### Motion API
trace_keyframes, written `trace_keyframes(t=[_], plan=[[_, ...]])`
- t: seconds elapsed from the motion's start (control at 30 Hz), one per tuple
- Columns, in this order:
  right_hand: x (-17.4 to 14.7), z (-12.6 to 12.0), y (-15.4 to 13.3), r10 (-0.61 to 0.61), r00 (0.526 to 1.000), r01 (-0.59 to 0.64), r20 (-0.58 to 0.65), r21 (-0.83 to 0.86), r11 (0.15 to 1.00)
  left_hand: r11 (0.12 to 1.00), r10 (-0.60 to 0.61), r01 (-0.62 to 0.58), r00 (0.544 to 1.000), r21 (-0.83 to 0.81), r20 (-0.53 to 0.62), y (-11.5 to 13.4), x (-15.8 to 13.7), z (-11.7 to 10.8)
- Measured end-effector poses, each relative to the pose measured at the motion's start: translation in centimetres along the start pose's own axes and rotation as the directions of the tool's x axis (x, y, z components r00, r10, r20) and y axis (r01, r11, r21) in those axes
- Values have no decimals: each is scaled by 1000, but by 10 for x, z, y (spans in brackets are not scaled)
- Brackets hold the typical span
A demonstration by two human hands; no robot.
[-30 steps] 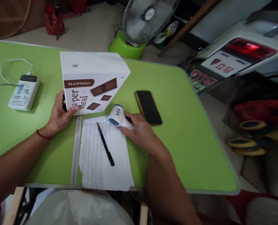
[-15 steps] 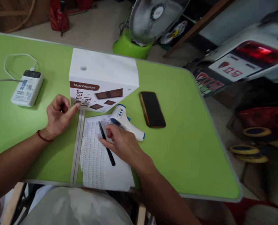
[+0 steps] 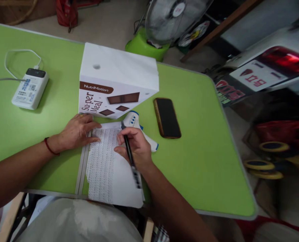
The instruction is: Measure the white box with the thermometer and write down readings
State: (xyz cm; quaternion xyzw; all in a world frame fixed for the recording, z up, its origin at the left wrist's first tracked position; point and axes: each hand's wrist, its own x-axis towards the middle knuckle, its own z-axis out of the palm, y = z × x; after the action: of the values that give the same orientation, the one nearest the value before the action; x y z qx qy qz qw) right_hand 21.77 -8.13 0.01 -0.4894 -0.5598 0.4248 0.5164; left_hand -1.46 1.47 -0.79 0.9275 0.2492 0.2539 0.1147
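On our green table (image 3: 202,168), a cabled power bank (image 3: 31,90) lies far left. Our left hand (image 3: 79,131) rests loosely spread, gripping nothing, its fingertips at the edge of the densely written sheets (image 3: 101,168), just before the NutriMotion box (image 3: 120,75). Above the sheets, our right hand (image 3: 139,148) holds the black pen (image 3: 129,151), beside the infrared thermometer (image 3: 132,118); a smartphone (image 3: 167,117) lies farther right. We seem to be readying the pen; writing calls for bringing its point to paper.

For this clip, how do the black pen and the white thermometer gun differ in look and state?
The pen is slim and mostly black; the thermometer gun is bulkier, white with blue trim. The right hand holds the pen, while the thermometer gun lies unheld, partly hidden behind that hand. Both are near the white box.
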Motion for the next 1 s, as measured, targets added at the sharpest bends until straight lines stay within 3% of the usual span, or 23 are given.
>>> trace_keyframes(t=[0.23, 0.5, 0.77, 1.0], plan=[[5, 12, 7, 103, 990, -109, -101, -61, 992, 998, -17, 13, 998, 63, 56, 4, 2, -4], [11, 25, 11, 41, 957, -104, -289, -207, 973, 997, -7, 4, 999, 80, 42, 5, 2, -3], [13, 26, 7, -70, 973, -10, -219, -345, 939, 997, -17, 13, 998, 72, 62, 7, 4, -5], [12, 25, 6, -82, 981, -2, -176, -433, 901, 997, -13, 8, 998, 72, 68, 7, 4, -5]])
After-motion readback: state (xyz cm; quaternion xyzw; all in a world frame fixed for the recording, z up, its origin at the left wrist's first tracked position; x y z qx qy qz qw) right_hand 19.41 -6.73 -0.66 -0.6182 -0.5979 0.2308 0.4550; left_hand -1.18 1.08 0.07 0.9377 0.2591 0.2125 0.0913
